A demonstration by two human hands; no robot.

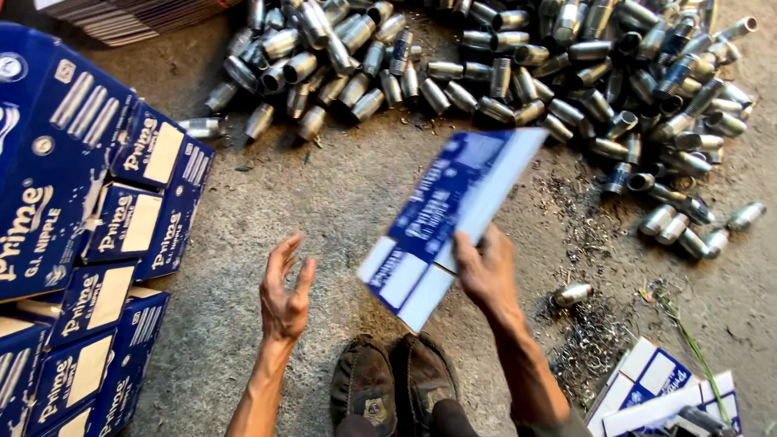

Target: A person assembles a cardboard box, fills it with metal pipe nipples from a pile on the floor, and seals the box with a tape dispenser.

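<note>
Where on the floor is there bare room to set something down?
Bare concrete floor lies between the stacked blue boxes, the heap of metal fittings and the open left hand. Right of the right hand, holding a flat carton, shavings crowd it.

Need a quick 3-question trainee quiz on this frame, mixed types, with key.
1. True or false: the right hand holds a flat blue and white carton.
2. Which best describes the left hand? A) open and holding nothing B) gripping a pipe fitting C) resting on a box
3. Fill in: the pile of metal pipe fittings lies on the ____.

Key: 1 true; 2 A; 3 floor.
</note>
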